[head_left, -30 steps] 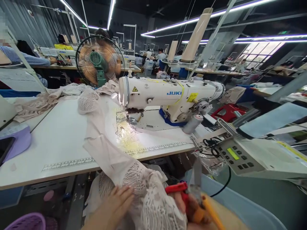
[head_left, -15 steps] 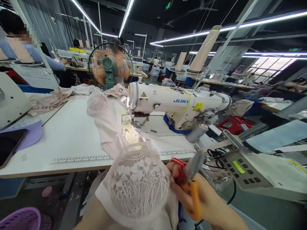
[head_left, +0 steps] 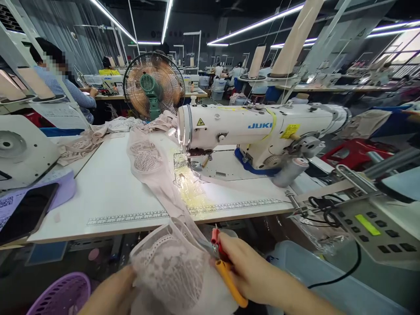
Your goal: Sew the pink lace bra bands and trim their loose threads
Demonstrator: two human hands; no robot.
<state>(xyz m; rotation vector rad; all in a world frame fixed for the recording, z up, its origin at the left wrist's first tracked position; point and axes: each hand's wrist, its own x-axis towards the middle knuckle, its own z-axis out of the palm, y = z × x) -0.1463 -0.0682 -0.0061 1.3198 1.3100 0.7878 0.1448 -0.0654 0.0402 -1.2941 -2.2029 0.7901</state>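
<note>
A pale pink lace bra (head_left: 173, 271) hangs in front of the table edge, one cup facing me. Its other cup (head_left: 147, 155) lies on the tabletop, left of the needle area. My left hand (head_left: 113, 286) grips the near cup at its left edge, with its fingertips hidden by the fabric. In my right hand (head_left: 244, 262) is a pair of scissors (head_left: 231, 284) with red and orange handles. Their blades point left against the fabric at the cup's right side, partly hidden. The white sewing machine (head_left: 229, 127) stands just beyond, its lamp lit.
A ruler strip (head_left: 131, 217) runs along the table's front edge. A phone (head_left: 29, 214) lies on purple paper at left. Below are a purple basket (head_left: 61, 293) and a clear bin (head_left: 328, 271). A control box (head_left: 374, 232) juts in at right; a fan (head_left: 152, 85) stands behind.
My right hand has turned the scissors from pointing up to pointing left at the fabric. The near cup has moved lower and tilted, and my left hand shows more at its left edge.
</note>
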